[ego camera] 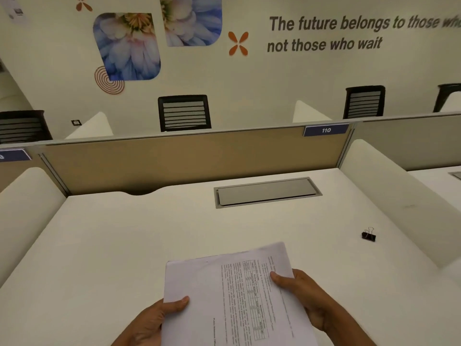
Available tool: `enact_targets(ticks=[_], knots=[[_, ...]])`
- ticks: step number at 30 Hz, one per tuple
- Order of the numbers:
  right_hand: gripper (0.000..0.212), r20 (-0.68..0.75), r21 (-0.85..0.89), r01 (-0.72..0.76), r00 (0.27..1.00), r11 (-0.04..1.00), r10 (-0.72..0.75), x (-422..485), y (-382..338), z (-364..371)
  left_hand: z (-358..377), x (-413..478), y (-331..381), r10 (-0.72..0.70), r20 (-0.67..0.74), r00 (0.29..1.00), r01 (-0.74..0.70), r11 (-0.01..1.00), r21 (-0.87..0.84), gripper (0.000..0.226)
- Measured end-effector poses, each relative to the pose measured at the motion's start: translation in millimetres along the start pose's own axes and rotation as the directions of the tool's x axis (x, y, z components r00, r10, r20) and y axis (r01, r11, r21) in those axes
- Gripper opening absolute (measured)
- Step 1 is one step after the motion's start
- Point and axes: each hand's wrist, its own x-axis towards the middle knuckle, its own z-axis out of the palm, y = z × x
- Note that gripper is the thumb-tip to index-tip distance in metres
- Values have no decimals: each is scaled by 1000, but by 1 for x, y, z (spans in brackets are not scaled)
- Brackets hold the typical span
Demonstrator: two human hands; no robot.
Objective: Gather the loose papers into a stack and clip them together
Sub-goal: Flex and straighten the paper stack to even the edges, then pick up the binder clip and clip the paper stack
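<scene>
Two hands are on one stack of printed papers (229,293), held up just above the white counter (124,233) near its front edge. Left hand (149,320) grips the left edge with the thumb on top, right hand (309,300) grips the right edge the same way, fingers tucked underneath. Can't count the sheets, but a second edge peeks out along the right side, so it's more than one. Top sheet has text and a table printed sideways. One black binder clip (368,235) sits alone on the counter, off to the right and well apart from the stack. One grey cable hatch (267,192) sits further back, and three black chairs show behind the divider.
</scene>
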Motion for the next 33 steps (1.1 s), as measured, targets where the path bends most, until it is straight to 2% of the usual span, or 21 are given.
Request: enact_targets(ticks=[2, 4, 8, 11, 13, 14, 15, 16, 17, 18, 20, 22, 26, 29, 33], knots=[[35, -25, 12, -9, 1000, 1000, 9, 1, -1, 0, 1, 5, 0, -22, 24, 999, 22, 1000, -15, 42], [33, -49, 17, -13, 999, 1000, 14, 2, -2, -4, 7, 9, 4, 4, -12, 1000, -4, 1000, 16, 44], [31, -72, 30, -18, 997, 999, 20, 2, -11, -27, 27, 20, 22, 161, -98, 982, -142, 975, 171, 48], [31, -60, 20, -31, 998, 999, 32, 3, -19, -54, 51, 27, 40, 349, -122, 929, -272, 870, 411, 54], [30, -35, 3, -49, 998, 999, 49, 5, -22, -75, 82, 33, 49, 497, -91, 863, -326, 685, 652, 63], [29, -22, -7, -58, 998, 998, 57, 6, -24, -85, 101, 39, 51, 564, -48, 824, -313, 525, 792, 69], [28, -11, -17, -66, 998, 998, 66, 7, -26, -95, 124, 46, 51, 620, 9, 785, -263, 321, 910, 73], [27, 0, -30, -73, 997, 997, 73, 8, -28, -106, 148, 55, 48, 655, 84, 751, -210, 115, 971, 73], [27, 12, -42, -75, 997, 996, 76, 9, -31, -117, 175, 64, 45, 643, 164, 748, -185, -36, 982, 71], [28, 29, -53, -77, 997, 996, 78, 11, -35, -128, 203, 73, 39, 588, 218, 779, -195, -103, 975, 68], [35, 70, -77, -79, 994, 994, 84, 13, -44, -151, 253, 90, 26, 432, 259, 864, -253, -71, 965, 59], [42, 97, -89, -83, 991, 993, 92, 12, -51, -173, 293, 103, 14, 344, 284, 895, -288, -43, 957, 47], [49, 130, -55, -78, 988, 995, 85, 9, -54, -215, 337, 123, 6, 376, 341, 861, -348, -52, 936, 34], [49, 121, -66, -73, 989, 995, 80, 9, -51, -232, 355, 134, -4, 381, 381, 842, -385, -68, 920, 31], [49, 111, -63, -72, 991, 995, 79, 12, -51, -241, 366, 145, -3, 383, 369, 847, -404, 13, 915, 31]])
